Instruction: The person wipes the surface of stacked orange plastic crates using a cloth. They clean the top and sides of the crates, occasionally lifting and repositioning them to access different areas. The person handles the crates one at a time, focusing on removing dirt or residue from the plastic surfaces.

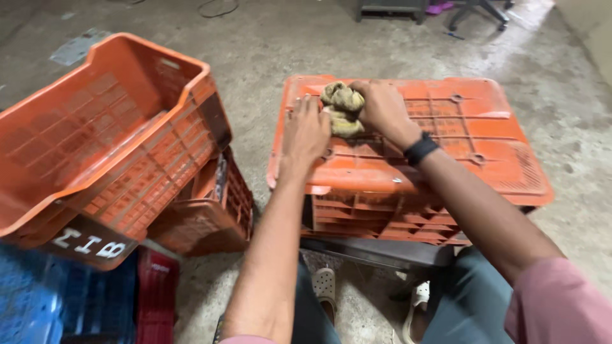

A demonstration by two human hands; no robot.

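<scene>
- Head view: an upturned orange crate lies bottom-up, long axis running left to right.
- The right hand is closed around a crumpled yellowish rag, pressing it on the crate's near-left part.
- The left hand lies flat, fingers extended, holding nothing, just left of the rag.
- A tilted orange crate at left carries a dark rectangular label with white characters on its lower edge.
- Blue crates sit beneath it.
- The floor is bare grey concrete.
</scene>
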